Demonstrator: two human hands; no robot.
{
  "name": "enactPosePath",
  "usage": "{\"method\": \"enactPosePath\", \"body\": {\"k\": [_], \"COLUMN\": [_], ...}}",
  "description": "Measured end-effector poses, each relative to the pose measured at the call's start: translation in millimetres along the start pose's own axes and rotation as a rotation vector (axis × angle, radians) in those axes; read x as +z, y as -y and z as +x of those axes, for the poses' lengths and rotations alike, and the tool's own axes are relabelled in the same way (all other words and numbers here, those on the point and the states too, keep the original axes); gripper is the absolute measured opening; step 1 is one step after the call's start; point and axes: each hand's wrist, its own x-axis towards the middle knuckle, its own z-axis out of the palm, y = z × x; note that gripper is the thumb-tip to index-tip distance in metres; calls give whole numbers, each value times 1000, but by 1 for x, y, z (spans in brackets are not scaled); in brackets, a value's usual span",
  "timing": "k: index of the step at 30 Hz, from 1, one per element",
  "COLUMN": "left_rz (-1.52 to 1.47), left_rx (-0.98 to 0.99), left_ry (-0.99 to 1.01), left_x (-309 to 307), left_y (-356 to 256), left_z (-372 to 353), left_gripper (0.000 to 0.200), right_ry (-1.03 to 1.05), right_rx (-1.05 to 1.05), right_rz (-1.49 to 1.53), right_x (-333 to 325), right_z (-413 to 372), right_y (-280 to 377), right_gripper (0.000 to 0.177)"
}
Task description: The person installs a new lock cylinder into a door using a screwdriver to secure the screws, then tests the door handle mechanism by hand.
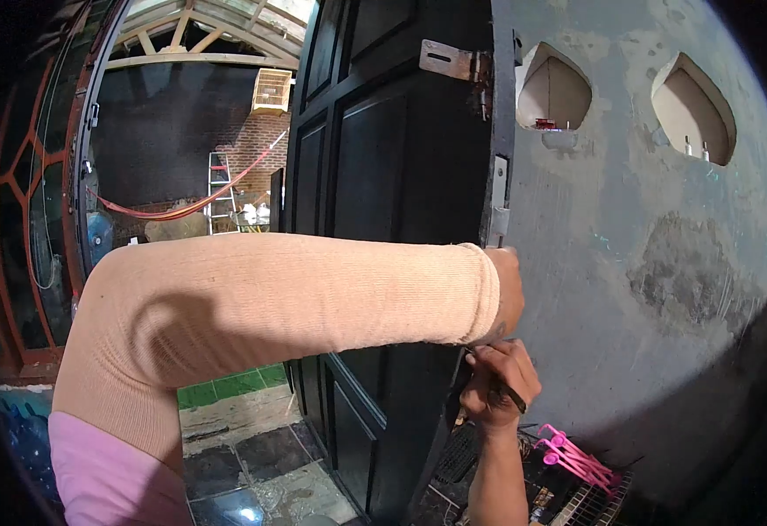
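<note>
In the head view, the left arm in a beige sleeve (pixel 296 298) reaches across the frame to the edge of a black panelled door (pixel 383 175). The left hand (pixel 511 294) rests against that edge, just below a metal plate (pixel 498 197). The sleeve cuff covers most of the hand, so I cannot tell whether its fingers are curled or spread.

Directly beneath it, the right hand (pixel 499 386) is closed around a thin dark tool (pixel 517 403), whose kind is too small to make out. The tool lies slanted across the fingers, with its upper end towards the door edge. The two hands are near each other but do not touch.

To the right of both hands is a grey plastered wall (pixel 646 219) with arched niches (pixel 554 92) high above them. Below the right hand and to its right, pink plastic pieces (pixel 576 458) (pegs, by the look of them) lie on a wire rack (pixel 598 507). Far to the left, past the door, a ladder (pixel 219 188) stands against a brick wall.
</note>
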Motion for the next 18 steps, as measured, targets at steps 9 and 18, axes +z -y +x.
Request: {"method": "enactPosePath", "body": {"k": [9, 18], "left_rz": [2, -5], "left_rx": [21, 23], "left_ry": [-3, 13], "left_x": [3, 8], "left_y": [2, 3], "left_z": [6, 11], "left_gripper": [19, 20], "right_ry": [-63, -78], "right_rx": [-11, 71], "right_rz": [-36, -64], "right_x": [7, 7], "right_z": [-6, -17], "right_y": [-8, -7], "right_gripper": [19, 20]}}
